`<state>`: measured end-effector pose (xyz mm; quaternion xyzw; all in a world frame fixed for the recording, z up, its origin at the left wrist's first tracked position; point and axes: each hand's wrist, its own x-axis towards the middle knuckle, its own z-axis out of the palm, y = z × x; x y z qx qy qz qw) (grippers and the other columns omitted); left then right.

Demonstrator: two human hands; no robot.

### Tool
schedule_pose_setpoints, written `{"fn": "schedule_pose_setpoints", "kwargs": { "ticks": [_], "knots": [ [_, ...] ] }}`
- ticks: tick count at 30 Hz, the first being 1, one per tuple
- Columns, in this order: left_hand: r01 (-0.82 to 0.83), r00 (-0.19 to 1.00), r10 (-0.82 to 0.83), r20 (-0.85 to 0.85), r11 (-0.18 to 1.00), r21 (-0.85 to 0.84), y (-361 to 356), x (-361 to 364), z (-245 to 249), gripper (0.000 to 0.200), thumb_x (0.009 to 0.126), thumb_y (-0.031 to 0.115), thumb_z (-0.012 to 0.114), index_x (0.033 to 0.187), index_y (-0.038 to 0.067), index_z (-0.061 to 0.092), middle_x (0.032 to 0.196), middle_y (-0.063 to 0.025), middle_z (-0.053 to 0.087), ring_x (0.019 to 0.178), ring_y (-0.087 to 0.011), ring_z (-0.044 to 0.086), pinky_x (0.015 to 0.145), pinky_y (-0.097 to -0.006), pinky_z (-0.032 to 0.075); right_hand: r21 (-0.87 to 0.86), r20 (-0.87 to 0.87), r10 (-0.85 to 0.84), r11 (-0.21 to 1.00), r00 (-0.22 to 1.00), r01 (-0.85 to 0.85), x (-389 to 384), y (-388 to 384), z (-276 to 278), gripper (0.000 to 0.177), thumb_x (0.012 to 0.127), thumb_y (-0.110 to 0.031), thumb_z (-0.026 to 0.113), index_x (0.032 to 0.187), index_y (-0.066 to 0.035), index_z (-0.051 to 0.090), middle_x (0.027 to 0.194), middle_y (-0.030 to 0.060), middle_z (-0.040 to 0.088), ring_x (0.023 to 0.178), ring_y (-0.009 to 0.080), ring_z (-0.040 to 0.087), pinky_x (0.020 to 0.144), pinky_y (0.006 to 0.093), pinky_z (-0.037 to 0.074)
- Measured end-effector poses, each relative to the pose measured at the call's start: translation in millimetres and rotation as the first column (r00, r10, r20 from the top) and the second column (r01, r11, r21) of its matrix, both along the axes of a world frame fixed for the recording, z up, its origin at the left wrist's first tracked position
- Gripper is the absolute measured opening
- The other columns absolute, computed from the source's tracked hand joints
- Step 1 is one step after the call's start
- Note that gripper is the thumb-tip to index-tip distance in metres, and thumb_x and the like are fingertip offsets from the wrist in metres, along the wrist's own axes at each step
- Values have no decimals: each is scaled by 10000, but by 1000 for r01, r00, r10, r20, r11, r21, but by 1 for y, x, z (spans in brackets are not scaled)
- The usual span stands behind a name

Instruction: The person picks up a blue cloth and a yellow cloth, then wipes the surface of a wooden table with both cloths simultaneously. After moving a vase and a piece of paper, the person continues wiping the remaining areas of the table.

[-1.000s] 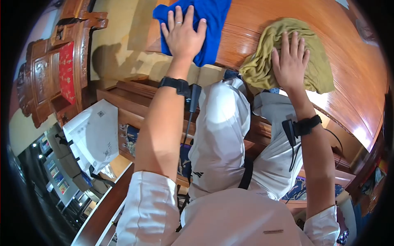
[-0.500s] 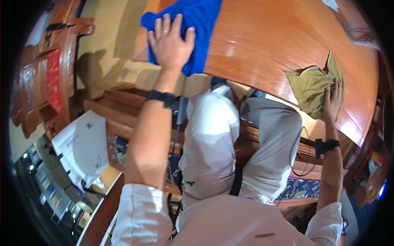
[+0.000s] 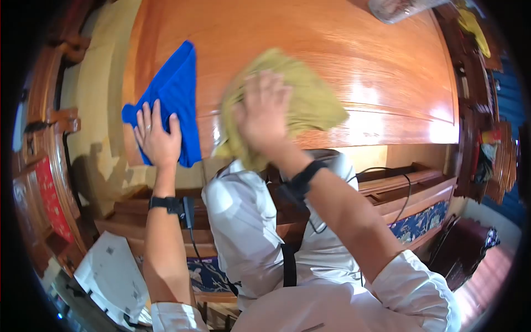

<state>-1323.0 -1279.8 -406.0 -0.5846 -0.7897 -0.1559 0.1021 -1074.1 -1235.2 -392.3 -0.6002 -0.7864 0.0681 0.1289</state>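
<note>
A blue cloth lies bunched near the left end of the polished wooden table. My left hand rests flat on its lower part with the fingers spread. Over the table's near edge, an olive-yellow cloth is spread out, its lower left corner hanging towards my knees. Pressed flat on that cloth is my right hand, fingers stretched out and slightly blurred. Neither hand wraps round its cloth.
A clear plastic-looking object stands at the table's far right. Carved wooden chairs flank the left side. A white box sits at lower left. Below the table edge are my knees, a wooden bench with blue patterned cushions, and a looping black cable.
My right hand has swept the olive cloth leftwards from the table's right end to its middle, close to the blue cloth. My left hand remains on the blue cloth. The view has shifted rightwards.
</note>
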Motion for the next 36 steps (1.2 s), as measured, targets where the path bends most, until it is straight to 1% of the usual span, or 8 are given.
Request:
{"fn": "schedule_pose_setpoints", "kwargs": {
  "ticks": [3,7,16,23,26,28,32,36],
  "knots": [
    [11,1000,-11,-1,1000,-18,0,1,1,537,946,383,627,1442,183,575,1540,-120,492,1441,-356,413,1184,-550,276,-58,-74,323,943,943,-328,-9,-13,12,653,1020,-499,418,1531,-92,412,1628,212,289,1520,439,196,1218,627,114],
    [20,999,-21,-24,999,-36,-1,-4,-2,519,972,359,610,1457,180,561,1549,-114,482,1449,-341,405,1192,-528,272,-34,-160,462,881,872,-473,50,7,6,643,1012,-540,431,1531,-159,434,1623,146,340,1520,358,251,1234,568,144],
    [9,999,-11,-30,996,-84,-1,-5,-3,504,1007,364,559,1474,176,543,1581,-90,446,1479,-328,361,1209,-518,245,-88,144,-30,995,989,43,283,13,18,654,1006,-539,473,1577,-236,374,1661,122,279,1543,333,214,1237,533,141],
    [12,999,-14,-37,997,-74,-1,-9,-4,482,1018,357,537,1464,176,552,1574,-108,452,1474,-334,367,1202,-529,258,33,177,-458,887,871,460,403,-17,2,668,1024,-560,427,1592,-219,337,1660,141,273,1541,349,209,1233,537,117],
    [11,1000,-13,-22,997,-78,0,-8,-3,493,1018,351,533,1481,182,529,1583,-114,437,1472,-349,365,1201,-538,260,12,160,-542,837,825,547,391,-10,-12,694,1028,-554,410,1597,-169,317,1655,181,266,1540,372,201,1225,571,115],
    [18,1000,-20,-22,997,-81,2,-10,-4,502,1018,349,529,1492,185,513,1588,-118,428,1470,-359,364,1198,-543,265,76,228,-699,707,678,703,361,2,-25,728,1031,-540,399,1590,-85,305,1648,229,254,1539,399,190,1217,604,108],
    [14,998,-20,-56,994,-104,3,-15,-8,524,1021,351,515,1516,184,475,1599,-129,408,1466,-384,360,1184,-556,285,118,170,-612,790,772,601,270,7,-20,667,1007,-407,458,1509,23,376,1590,350,261,1496,517,206,1188,665,133],
    [39,998,-43,-41,996,-86,2,-18,-8,503,1014,317,542,1491,162,508,1578,-163,429,1454,-398,374,1173,-548,305,23,51,-350,937,935,349,199,-1,-3,703,1001,-440,483,1519,23,373,1606,337,233,1510,520,153,1204,655,94]
  ]
}}
